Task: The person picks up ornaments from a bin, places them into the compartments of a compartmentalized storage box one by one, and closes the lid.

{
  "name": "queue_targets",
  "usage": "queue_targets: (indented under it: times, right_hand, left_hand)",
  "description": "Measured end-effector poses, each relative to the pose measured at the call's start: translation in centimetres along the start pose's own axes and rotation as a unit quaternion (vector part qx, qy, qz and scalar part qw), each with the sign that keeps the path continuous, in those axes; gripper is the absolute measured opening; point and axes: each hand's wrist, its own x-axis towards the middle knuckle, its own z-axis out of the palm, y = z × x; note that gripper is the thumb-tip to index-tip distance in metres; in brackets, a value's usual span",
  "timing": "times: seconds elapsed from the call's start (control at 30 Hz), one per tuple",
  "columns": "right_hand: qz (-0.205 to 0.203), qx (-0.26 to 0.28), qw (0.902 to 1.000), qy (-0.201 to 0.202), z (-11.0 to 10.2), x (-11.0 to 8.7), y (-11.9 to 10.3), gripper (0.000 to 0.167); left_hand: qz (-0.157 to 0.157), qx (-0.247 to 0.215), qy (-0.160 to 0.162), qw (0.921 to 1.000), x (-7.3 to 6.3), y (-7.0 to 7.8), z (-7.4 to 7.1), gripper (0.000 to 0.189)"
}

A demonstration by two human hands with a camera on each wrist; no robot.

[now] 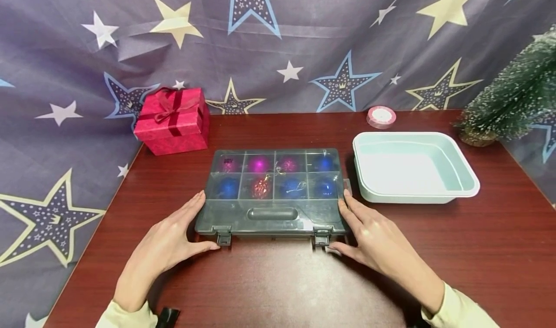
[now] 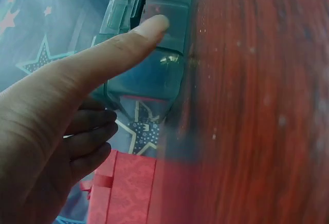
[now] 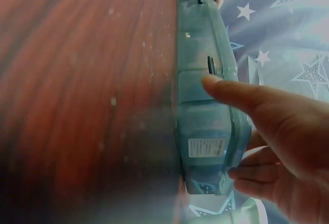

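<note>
A transparent grey plastic organizer box (image 1: 278, 206) lies flat on the table with its lid down. Through the lid I see several baubles (image 1: 261, 188) in separate compartments, pink, red and blue, some with metallic hanging loops. My left hand (image 1: 167, 236) holds the box's front left corner, fingers along the side and thumb by the left latch (image 1: 223, 239). At the opposite front corner, my right hand (image 1: 380, 236) has its fingers on the side and its thumb near the right latch (image 1: 321, 239). Both latches stick out from the front. A white label (image 3: 208, 148) shows on the right side.
A pale green basin (image 1: 417, 192) stands right of the box. Behind it lies a roll of pink ribbon (image 1: 381, 117). A red gift box (image 1: 173, 125) sits at the back left, and a frosted small Christmas tree (image 1: 512, 96) at the back right. Star-patterned cloth (image 1: 304, 38) hangs behind.
</note>
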Motion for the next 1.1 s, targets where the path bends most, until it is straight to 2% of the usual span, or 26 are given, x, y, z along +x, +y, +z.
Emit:
queue_targets:
  times: [0.13,0.27,0.4,0.67,0.77,0.87,1.1]
  right_hand:
    - [0.006,0.001,1.0000,-0.004,0.1,0.0,-0.2,0.087]
    - [0.005,-0.008,0.9998,-0.016,0.0,0.0,-0.4,0.090]
    - [-0.003,-0.024,0.9996,-0.012,0.0,0.1,-0.6,0.093]
    - [0.005,-0.045,0.9989,-0.014,0.1,0.2,-1.0,0.085]
    - [0.011,-0.046,0.9989,-0.003,0.3,0.4,-1.1,0.080]
    - [0.019,-0.048,0.9986,0.014,0.5,0.6,-1.2,0.084]
    - [0.041,-0.018,0.9983,0.038,0.7,0.4,-1.3,0.084]
  left_hand:
    - [0.004,0.009,0.022,0.9997,-0.1,0.1,0.1,0.105]
    - [-0.011,-0.005,0.017,0.9998,-0.2,0.2,0.1,0.100]
    - [-0.018,-0.006,0.019,0.9996,-0.1,0.2,0.1,0.098]
    - [-0.017,0.011,0.034,0.9992,0.1,0.4,-0.1,0.096]
    - [-0.017,0.014,0.030,0.9993,0.1,0.5,-0.2,0.094]
    - [-0.024,0.019,0.023,0.9993,0.2,0.7,-0.4,0.094]
    - [-0.060,0.017,-0.006,0.9980,0.2,1.1,-0.7,0.098]
